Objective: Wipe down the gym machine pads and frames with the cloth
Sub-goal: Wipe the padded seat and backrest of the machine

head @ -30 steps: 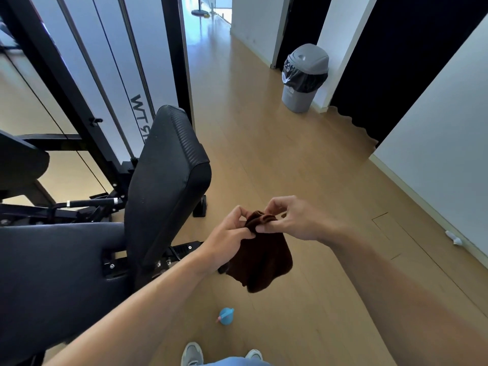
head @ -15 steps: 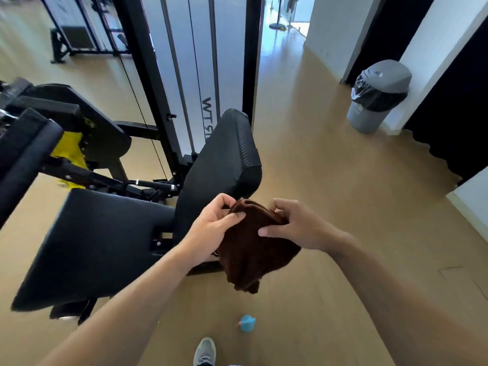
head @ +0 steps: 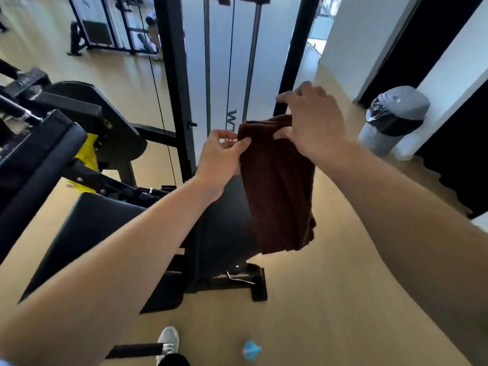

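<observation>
A dark brown cloth (head: 277,186) hangs lengthwise in the air in front of me. My left hand (head: 220,154) pinches its upper left corner. My right hand (head: 311,122) grips its top edge on the right. Behind and below the cloth stands the black upright back pad (head: 219,228) of the gym machine, partly hidden by the cloth and my left forearm. The flat black seat pad (head: 87,233) lies to the left. The black frame upright (head: 174,75) rises behind, with cables and a frosted panel.
A grey bin (head: 393,120) with a black liner stands at the right by a white wall. A small blue object (head: 250,350) lies on the wooden floor near my shoe (head: 167,339). Black levers and a yellow part (head: 87,159) fill the left. More equipment stands far left.
Both hands have lifted the cloth higher and spread it, so it now hangs long instead of bunched. The view has come closer to the machine's back pad.
</observation>
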A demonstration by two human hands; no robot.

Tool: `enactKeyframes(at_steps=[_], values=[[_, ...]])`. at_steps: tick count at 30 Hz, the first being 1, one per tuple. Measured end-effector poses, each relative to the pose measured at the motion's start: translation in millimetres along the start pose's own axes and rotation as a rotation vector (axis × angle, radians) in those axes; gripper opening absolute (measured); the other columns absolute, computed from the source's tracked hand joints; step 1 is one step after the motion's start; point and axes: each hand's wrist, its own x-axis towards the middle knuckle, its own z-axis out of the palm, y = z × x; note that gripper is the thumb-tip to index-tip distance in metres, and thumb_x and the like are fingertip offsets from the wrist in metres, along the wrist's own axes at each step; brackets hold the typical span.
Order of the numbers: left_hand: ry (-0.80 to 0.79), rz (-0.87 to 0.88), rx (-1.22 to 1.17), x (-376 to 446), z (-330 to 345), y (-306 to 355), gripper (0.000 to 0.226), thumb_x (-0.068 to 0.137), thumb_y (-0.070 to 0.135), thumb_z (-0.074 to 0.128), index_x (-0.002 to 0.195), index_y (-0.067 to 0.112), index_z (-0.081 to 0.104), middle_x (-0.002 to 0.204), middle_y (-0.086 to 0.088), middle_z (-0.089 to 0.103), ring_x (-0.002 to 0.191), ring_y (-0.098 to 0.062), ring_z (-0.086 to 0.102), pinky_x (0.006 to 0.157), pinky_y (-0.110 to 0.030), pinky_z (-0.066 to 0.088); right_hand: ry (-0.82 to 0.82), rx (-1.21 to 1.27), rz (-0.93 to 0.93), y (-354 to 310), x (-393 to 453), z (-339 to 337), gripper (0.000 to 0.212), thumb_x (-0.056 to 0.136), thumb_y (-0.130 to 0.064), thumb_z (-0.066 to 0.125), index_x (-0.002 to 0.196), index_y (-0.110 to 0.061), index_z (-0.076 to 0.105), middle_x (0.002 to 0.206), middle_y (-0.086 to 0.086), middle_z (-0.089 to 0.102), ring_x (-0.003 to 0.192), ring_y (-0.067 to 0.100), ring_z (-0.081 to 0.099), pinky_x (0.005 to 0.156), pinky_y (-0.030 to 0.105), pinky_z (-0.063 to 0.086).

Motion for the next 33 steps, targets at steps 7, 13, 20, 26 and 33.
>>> enactKeyframes(at_steps=[7,13,20,26,33], values=[[-0.087,-0.16,0.379,88.0,-62.9,-108.1,0.026,0.095,0.026,0.064,0.12,0.024,0.059,0.113,0.008,0.064,0.103,-0.007,0.061,0.076,-0.019,0.046,-0.588,-0.534,-0.055,-62.5,-33.0,139.6,0.066,0.11,-0.044,0.015,0.163,-0.009,0.0,0.171,0.017,-0.009,0.156,0.039,-0.015,0.125,0.056,-0.008],[-0.297,-0.158,0.418,114.3,-81.7,-151.0,0.02,0.098,0.026,0.058,0.118,0.029,0.063,0.115,0.01,0.063,0.112,-0.005,0.057,0.094,-0.027,0.046,-0.581,-0.616,-0.118,-67.8,-11.8,165.2,0.065,0.109,-0.041,0.008,0.162,-0.006,-0.008,0.169,0.017,-0.015,0.156,0.037,-0.019,0.126,0.054,-0.007],[-0.323,-0.208,0.389,140.8,-92.6,-174.1,0.029,0.1,0.017,0.054,0.127,0.026,0.06,0.126,0.008,0.062,0.123,-0.007,0.053,0.101,-0.026,0.042,-0.615,-0.559,-0.188,-74.1,24.1,199.2,0.062,0.11,-0.04,0.012,0.164,-0.011,-0.001,0.171,0.011,-0.009,0.157,0.032,-0.016,0.126,0.051,-0.01],[-0.377,-0.3,0.487,163.2,-117.3,-196.1,0.047,0.099,0.013,0.052,0.144,0.026,0.048,0.145,0.006,0.052,0.135,-0.014,0.047,0.113,-0.04,0.041,-0.671,-0.518,-0.252,-81.9,64.0,237.4,0.061,0.11,-0.038,0.014,0.164,-0.013,0.003,0.172,0.008,-0.005,0.158,0.029,-0.014,0.127,0.05,-0.011],[-0.237,-0.474,0.554,159.3,-159.5,-246.0,0.051,0.099,0.009,0.048,0.147,0.024,0.043,0.149,0.002,0.048,0.138,-0.018,0.045,0.113,-0.041,0.041,-0.724,-0.425,-0.347,-105.7,117.1,307.0,0.058,0.109,-0.033,0.02,0.162,-0.009,0.024,0.169,0.01,0.022,0.158,0.03,0.009,0.128,0.048,0.004]])
